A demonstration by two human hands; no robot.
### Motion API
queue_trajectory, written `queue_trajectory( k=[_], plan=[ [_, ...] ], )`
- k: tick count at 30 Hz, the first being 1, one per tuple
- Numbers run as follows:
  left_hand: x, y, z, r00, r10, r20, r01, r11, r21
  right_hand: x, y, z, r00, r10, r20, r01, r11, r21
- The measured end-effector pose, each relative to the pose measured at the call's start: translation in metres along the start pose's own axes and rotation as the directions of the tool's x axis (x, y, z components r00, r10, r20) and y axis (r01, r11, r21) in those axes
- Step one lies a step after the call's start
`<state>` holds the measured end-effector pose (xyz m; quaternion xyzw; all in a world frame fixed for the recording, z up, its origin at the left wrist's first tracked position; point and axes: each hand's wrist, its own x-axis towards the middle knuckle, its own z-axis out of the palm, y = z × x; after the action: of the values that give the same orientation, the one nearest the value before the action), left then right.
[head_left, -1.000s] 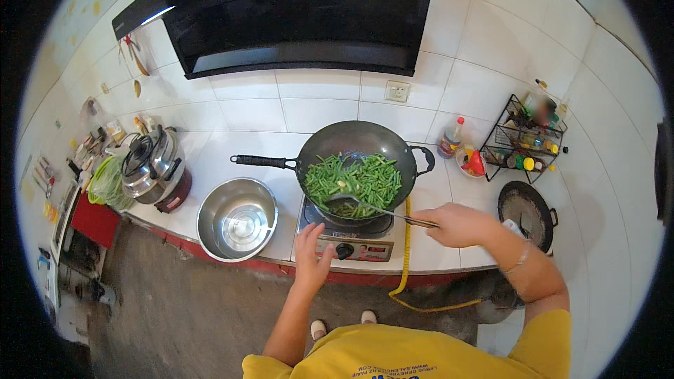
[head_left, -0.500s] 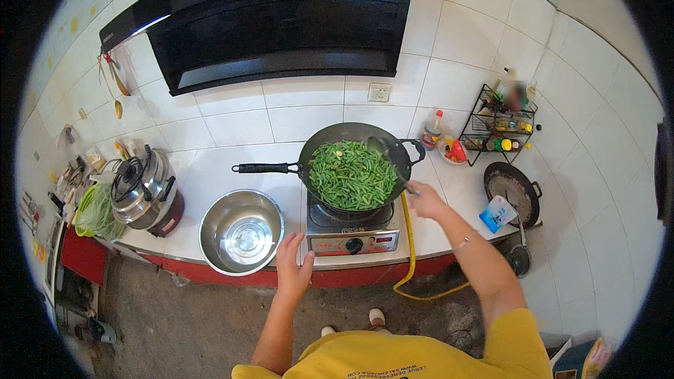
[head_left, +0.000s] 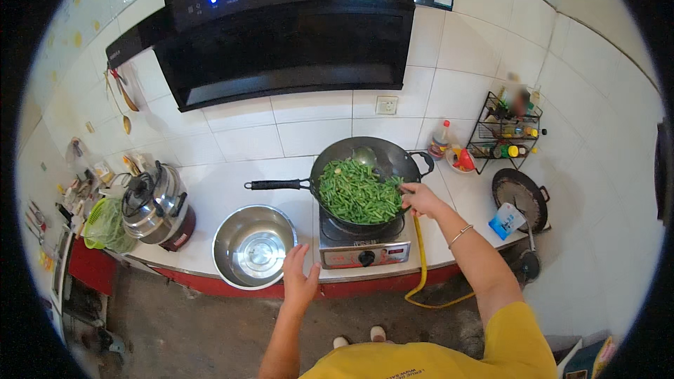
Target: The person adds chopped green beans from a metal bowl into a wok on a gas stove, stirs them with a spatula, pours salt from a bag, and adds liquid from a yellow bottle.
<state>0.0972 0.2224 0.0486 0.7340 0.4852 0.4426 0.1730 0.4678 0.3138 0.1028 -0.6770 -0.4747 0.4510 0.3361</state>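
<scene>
A black wok (head_left: pixel 404 165) full of cut green beans (head_left: pixel 358 193) sits on a portable gas stove (head_left: pixel 365 254). My right hand (head_left: pixel 421 200) is closed around a handle at the wok's right rim. It belongs to a metal ladle (head_left: pixel 364 156), whose rounded head lies at the far side of the beans; part of its length is hidden by them. My left hand (head_left: pixel 300 279) hovers with fingers spread, holding nothing, at the counter's front edge. Right beside it stands a stainless steel basin (head_left: pixel 223 249) with nothing but shine visible inside.
The wok's long handle (head_left: pixel 277 184) points left over the counter. A pressure cooker (head_left: pixel 158 207) stands left. At right are a bottle (head_left: pixel 439 140), a small bowl (head_left: pixel 461 161), a spice rack (head_left: pixel 505 130), a second pan (head_left: pixel 519 196) and a blue-white packet (head_left: pixel 507 221). A yellow hose (head_left: pixel 423 260) hangs from the stove.
My right hand has moved the ladle's head leftward in the wok, and the beans have shifted toward the near right, baring the far wall. My left hand stays open. The whole view has tilted slightly.
</scene>
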Motion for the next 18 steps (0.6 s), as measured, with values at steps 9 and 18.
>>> queue_trajectory(
  k=[9,18],
  plan=[
    [0.085,-0.025,0.019,0.989,0.140,0.056,-0.147,0.980,0.133,-0.100,-0.073,-0.025,0.934,-0.184,0.307,0.356,0.382,-0.853],
    [0.161,-0.081,0.005,0.998,0.059,0.039,-0.071,0.816,0.573,-0.164,-0.138,-0.100,0.907,-0.084,0.414,0.419,0.290,-0.861]
  ],
)
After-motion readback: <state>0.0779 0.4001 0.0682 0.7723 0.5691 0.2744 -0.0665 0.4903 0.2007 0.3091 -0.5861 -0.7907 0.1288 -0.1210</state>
